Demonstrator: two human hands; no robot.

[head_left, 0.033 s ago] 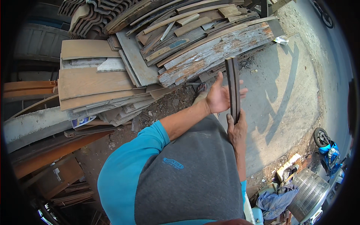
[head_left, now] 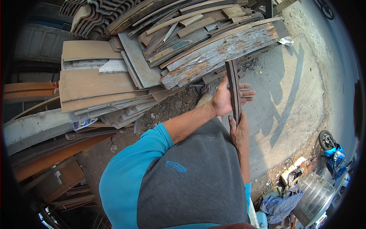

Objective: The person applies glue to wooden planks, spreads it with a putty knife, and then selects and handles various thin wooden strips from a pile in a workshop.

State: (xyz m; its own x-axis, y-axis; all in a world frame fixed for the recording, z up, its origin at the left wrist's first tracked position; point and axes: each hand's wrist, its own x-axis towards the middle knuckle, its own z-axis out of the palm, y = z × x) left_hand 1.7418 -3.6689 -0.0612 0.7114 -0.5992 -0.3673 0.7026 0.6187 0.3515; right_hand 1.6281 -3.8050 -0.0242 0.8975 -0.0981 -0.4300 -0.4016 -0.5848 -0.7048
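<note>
A dark brown, narrow strip with a groove along its length, looking like wood moulding, stands almost upright in front of me, its top leaning a little left. Its lower end is gripped by my right hand, thumb along the near side. My left hand is open beside and behind the strip's middle, palm up, thumb raised and fingers spread out past the strip's right side. The strip crosses in front of the left palm; whether they touch I cannot tell.
Ahead lies a pile of old planks, the nearest with peeling white paint. Stacked boards stand at left, with wavy roof tiles behind. Concrete ground stretches right, toward a blue motorcycle and a metal drum.
The strip and my right hand have shifted slightly left, so the strip now crosses more of my left palm. The left fingers show more spread beyond it.
</note>
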